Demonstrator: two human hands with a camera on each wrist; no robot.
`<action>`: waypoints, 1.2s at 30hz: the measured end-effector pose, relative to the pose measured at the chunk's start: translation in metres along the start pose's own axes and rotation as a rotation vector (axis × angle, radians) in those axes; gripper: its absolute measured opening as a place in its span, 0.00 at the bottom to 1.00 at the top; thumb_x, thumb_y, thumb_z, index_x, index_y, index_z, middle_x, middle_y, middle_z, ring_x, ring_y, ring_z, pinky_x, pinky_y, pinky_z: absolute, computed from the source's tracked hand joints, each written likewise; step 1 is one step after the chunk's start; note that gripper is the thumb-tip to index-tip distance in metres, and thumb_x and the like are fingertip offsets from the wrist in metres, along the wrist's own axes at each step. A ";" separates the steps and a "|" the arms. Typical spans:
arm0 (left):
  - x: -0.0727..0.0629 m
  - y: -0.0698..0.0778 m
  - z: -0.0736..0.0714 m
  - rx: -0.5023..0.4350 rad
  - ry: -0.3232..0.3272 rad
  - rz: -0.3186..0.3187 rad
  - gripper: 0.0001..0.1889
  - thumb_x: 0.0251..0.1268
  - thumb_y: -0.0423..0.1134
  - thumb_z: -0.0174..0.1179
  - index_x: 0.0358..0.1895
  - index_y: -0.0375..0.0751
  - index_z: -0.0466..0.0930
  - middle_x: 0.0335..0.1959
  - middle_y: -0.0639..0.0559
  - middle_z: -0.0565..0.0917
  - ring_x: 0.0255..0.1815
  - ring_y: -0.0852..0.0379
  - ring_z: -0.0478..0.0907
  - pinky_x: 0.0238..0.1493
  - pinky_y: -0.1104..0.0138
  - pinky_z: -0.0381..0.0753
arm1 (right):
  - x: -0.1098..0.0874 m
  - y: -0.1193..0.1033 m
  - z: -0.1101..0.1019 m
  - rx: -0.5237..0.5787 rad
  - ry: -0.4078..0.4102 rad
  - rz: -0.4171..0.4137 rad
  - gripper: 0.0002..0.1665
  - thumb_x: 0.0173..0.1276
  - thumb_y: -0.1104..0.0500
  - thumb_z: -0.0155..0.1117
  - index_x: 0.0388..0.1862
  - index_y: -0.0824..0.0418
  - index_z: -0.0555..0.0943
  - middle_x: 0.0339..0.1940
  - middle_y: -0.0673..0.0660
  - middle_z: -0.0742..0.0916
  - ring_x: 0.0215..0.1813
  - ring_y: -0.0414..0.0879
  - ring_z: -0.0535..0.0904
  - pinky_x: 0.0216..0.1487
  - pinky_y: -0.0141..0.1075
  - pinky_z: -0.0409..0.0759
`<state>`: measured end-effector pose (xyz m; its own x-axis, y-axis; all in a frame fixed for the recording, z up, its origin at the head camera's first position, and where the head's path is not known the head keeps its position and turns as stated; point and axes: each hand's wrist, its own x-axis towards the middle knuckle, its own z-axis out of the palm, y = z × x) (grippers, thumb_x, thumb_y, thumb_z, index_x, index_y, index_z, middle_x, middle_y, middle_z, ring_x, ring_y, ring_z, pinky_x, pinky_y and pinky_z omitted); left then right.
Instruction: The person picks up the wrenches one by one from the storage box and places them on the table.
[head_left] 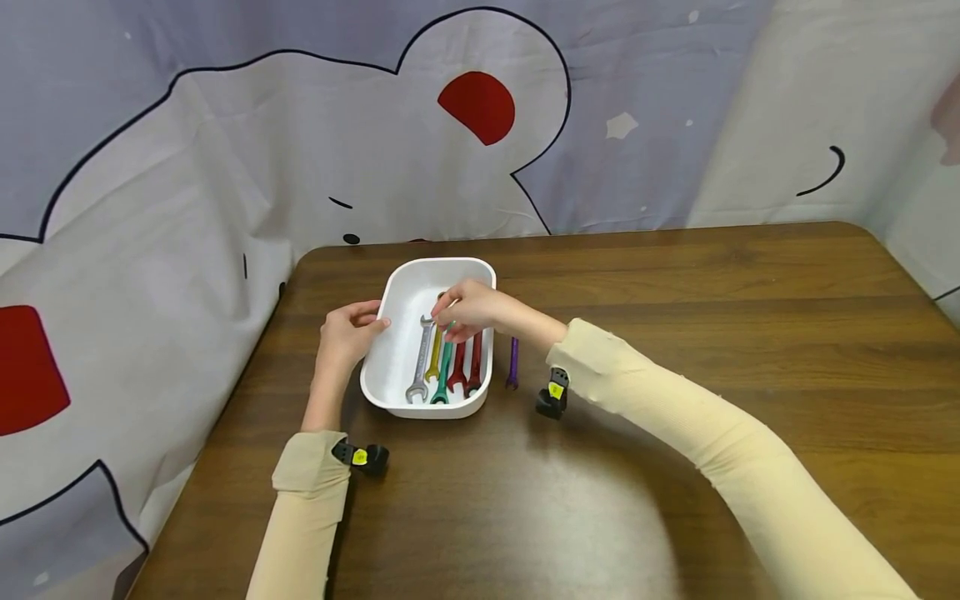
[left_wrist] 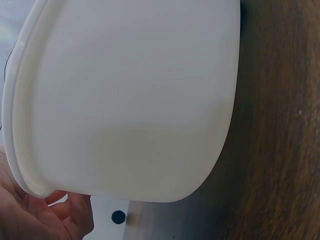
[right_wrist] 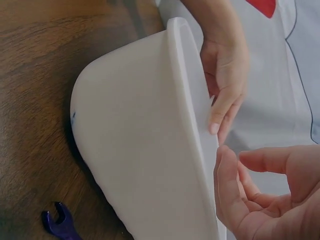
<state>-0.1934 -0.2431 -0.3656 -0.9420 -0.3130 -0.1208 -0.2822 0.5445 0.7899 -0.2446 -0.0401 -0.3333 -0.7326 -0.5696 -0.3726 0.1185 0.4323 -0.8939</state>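
In the head view, a white bin point(head_left: 381, 379) holds several combination wrenches lying side by side: silver point(head_left: 421, 362), yellow point(head_left: 434, 357), green point(head_left: 444, 372), red point(head_left: 458, 371) and darker red point(head_left: 475, 367). My left hand point(head_left: 347, 337) grips the bin's left rim, thumb over the edge and fingers outside. Over the bin's far half hovers my right hand point(head_left: 471, 308), its fingers loosely bent above the upper ends of the wrenches. In the right wrist view, thumb and forefinger are slightly apart with nothing visible between them. A purple wrench point(head_left: 513, 362) lies on the table right of the bin.
The brown wooden table point(head_left: 675, 317) extends well to the right and towards the front. Behind it and along the left hangs a printed curtain point(head_left: 300, 150), close to the table's edge. A black wrist camera point(head_left: 553, 396) sits on each sleeve cuff.
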 end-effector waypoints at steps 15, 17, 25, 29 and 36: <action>-0.002 0.001 -0.002 -0.001 -0.018 -0.008 0.22 0.67 0.39 0.59 0.63 0.39 0.75 0.55 0.37 0.81 0.54 0.44 0.80 0.55 0.54 0.79 | 0.011 -0.004 0.013 -0.090 -0.022 0.018 0.14 0.68 0.65 0.58 0.51 0.70 0.77 0.38 0.64 0.84 0.21 0.40 0.78 0.42 0.39 0.85; -0.002 0.001 -0.002 -0.004 -0.017 -0.011 0.22 0.67 0.39 0.59 0.63 0.39 0.75 0.55 0.38 0.81 0.54 0.44 0.80 0.55 0.54 0.79 | 0.013 -0.004 0.015 -0.093 -0.025 0.029 0.14 0.68 0.65 0.58 0.51 0.70 0.77 0.41 0.66 0.84 0.21 0.40 0.78 0.43 0.39 0.85; -0.003 0.002 -0.001 -0.015 -0.018 -0.018 0.21 0.66 0.39 0.60 0.62 0.40 0.75 0.54 0.38 0.82 0.54 0.45 0.80 0.55 0.55 0.79 | 0.016 -0.004 0.016 -0.092 -0.035 0.058 0.15 0.69 0.66 0.56 0.52 0.73 0.77 0.40 0.64 0.83 0.25 0.41 0.78 0.30 0.29 0.81; -0.003 0.002 -0.001 -0.019 -0.022 -0.033 0.21 0.67 0.39 0.60 0.62 0.40 0.75 0.55 0.38 0.81 0.54 0.45 0.79 0.56 0.55 0.79 | 0.017 -0.003 0.016 -0.097 -0.042 0.067 0.16 0.69 0.65 0.57 0.53 0.72 0.77 0.44 0.67 0.84 0.25 0.41 0.78 0.30 0.28 0.81; -0.003 0.002 0.000 -0.025 -0.029 -0.039 0.22 0.67 0.39 0.60 0.63 0.41 0.75 0.55 0.38 0.81 0.54 0.45 0.79 0.56 0.54 0.79 | 0.016 -0.004 0.019 -0.130 -0.054 0.079 0.15 0.69 0.65 0.57 0.52 0.72 0.78 0.52 0.70 0.83 0.26 0.41 0.78 0.33 0.29 0.82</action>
<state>-0.1910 -0.2414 -0.3637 -0.9355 -0.3104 -0.1685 -0.3141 0.5129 0.7989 -0.2441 -0.0648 -0.3402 -0.6873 -0.5654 -0.4561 0.0840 0.5617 -0.8231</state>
